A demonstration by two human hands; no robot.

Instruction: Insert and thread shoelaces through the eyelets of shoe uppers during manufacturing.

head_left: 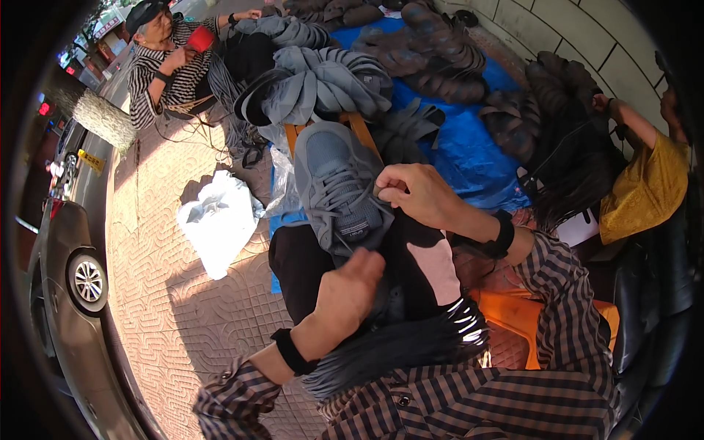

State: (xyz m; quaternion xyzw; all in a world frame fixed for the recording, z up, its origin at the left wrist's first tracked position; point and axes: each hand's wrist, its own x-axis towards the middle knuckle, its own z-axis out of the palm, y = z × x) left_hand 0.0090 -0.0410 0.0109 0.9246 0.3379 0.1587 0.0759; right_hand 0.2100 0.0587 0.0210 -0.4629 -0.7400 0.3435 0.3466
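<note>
One grey lace-up shoe is lying on the person's lap, over black trousers. Two own hands are working on it. The right hand is curling closed at the shoe's right side near the collar, fingers pinching what looks like a lace end; the exact contact is hard to make out. The left hand is closing loosely just below the tongue, its fingertips touching the lower edge of the shoe. The shoe's long axis is running up-down in the view, toe pointing away from the person, opening toward the body. Behind it, a heap of grey shoe uppers is lying on a blue tarp. Two other people are sitting nearby.
</note>
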